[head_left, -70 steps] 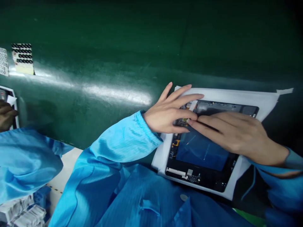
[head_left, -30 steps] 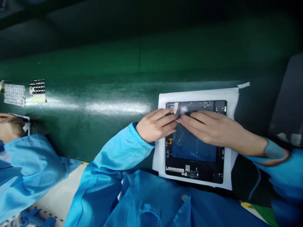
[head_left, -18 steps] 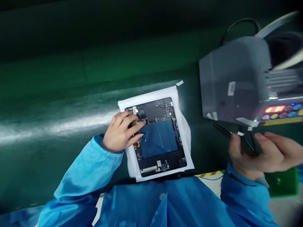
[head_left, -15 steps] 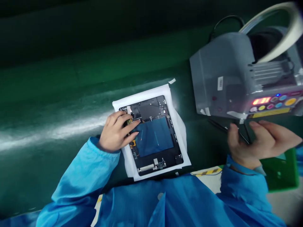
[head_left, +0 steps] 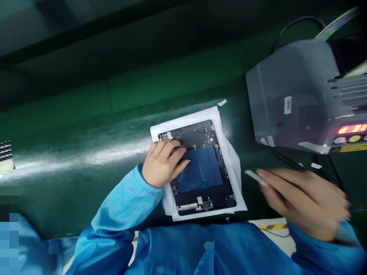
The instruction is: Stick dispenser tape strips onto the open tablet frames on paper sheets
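One tablet (head_left: 199, 168) part-hidden, right hand (head_left: 306, 200) blurred, machine (head_left: 295, 88) cropped

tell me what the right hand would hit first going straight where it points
Likely the white sheet under the tablet, though how high the right hand hangs is unclear.

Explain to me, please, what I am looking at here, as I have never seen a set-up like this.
There is no robot: a person in blue sleeves works with bare hands. The view comes from one camera worn on that person's head, looking forward and down. On the green table lies a white sheet, and on it an opened tablet with its inner parts showing. The left hand rests on the tablet's left side. The right hand, a little blurred, holds a small white strip at its fingertips. Beyond it stands a grey machine with a red-lit display.
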`<state>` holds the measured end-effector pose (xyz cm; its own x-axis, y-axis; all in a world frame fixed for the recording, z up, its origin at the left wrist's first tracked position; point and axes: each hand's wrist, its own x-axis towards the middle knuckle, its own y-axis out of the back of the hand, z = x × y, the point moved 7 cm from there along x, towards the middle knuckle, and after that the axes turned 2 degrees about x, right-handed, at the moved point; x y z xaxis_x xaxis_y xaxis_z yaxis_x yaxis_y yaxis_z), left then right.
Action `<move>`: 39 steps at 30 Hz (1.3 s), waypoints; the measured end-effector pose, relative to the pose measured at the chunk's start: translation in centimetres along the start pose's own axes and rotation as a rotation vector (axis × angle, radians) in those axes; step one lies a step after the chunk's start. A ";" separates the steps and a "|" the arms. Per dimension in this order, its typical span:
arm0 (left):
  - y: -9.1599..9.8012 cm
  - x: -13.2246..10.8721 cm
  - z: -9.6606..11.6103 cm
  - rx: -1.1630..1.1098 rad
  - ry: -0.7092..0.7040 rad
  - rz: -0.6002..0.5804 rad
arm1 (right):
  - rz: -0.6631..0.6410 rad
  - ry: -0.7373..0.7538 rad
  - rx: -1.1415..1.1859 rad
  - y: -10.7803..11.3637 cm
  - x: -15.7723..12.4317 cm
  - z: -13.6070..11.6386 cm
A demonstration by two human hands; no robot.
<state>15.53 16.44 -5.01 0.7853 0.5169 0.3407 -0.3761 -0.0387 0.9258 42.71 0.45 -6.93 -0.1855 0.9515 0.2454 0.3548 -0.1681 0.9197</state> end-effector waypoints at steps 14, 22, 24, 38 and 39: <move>-5.6 8.5 2.2 -0.082 0.262 -0.440 | 0.153 0.223 -0.067 -3.2 10.8 -4.6; -6.9 7.6 1.3 -0.305 0.359 -0.393 | 0.011 0.207 -0.058 -5.4 10.6 -4.8; -6.7 6.7 1.1 -0.285 0.336 -0.338 | -0.010 0.219 -0.090 -5.5 10.7 -5.1; -5.0 4.4 2.6 0.031 0.053 -0.141 | -0.017 0.212 -0.090 -6.0 10.8 -5.2; -5.1 4.4 2.7 0.035 0.047 -0.139 | -0.018 0.208 -0.078 -6.0 10.7 -5.1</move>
<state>22.19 16.61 -7.78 0.8043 0.5590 0.2017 -0.2473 0.0062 0.9689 33.92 10.34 -8.25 -0.3787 0.8825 0.2789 0.2791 -0.1785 0.9435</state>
